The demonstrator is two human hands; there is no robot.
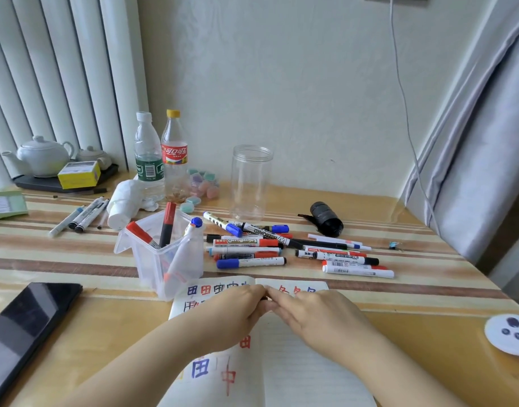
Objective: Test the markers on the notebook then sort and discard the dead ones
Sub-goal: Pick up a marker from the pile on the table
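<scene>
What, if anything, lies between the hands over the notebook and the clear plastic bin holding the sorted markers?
Nothing visible. The left hand and right hand meet over the open lined notebook. The clear plastic bin stands just beyond the notebook's far-left corner. The scattered pile of whiteboard markers lies to the right of that path.

Pale wall (281, 83) behind a striped wooden table (61, 259) — white vertical blinds (46, 69) left, grey curtain (487, 142) right.

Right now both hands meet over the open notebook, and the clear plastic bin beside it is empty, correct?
Not empty. The head view shows the clear plastic bin holding several markers, red-capped and blue-capped. The rest stands: the left hand and right hand meet over the open notebook.
</scene>
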